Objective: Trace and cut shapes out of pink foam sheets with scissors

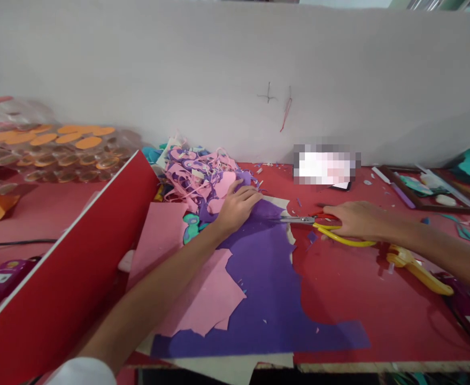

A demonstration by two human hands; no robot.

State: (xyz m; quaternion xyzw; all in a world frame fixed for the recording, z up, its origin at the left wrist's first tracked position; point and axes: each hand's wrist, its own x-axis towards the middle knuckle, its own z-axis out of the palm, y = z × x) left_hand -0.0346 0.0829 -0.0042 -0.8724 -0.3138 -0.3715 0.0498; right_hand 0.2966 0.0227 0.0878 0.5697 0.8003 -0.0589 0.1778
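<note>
My right hand (355, 219) is closed around the handles of a pair of scissors (326, 224), one handle yellow and the other red. The metal blades point left and reach into the upper right edge of a purple foam sheet (267, 278). My left hand (238, 206) grips the far part of that sheet, just left of the blade tips, with its fingers bent over the material. Under my left forearm lies a pink foam sheet (202, 294) with a jagged cut edge, partly hidden. Small teal cut-outs (192, 227) rest near my left wrist.
A tangled heap of foam offcuts (194, 171) lies against the wall. A red board (98, 240) leans upright at left, with orange-topped clear cups (78, 149) beyond. At right are a yellow glue gun (419, 270), a brown tray (439, 203) and a blurred-out phone (341, 186).
</note>
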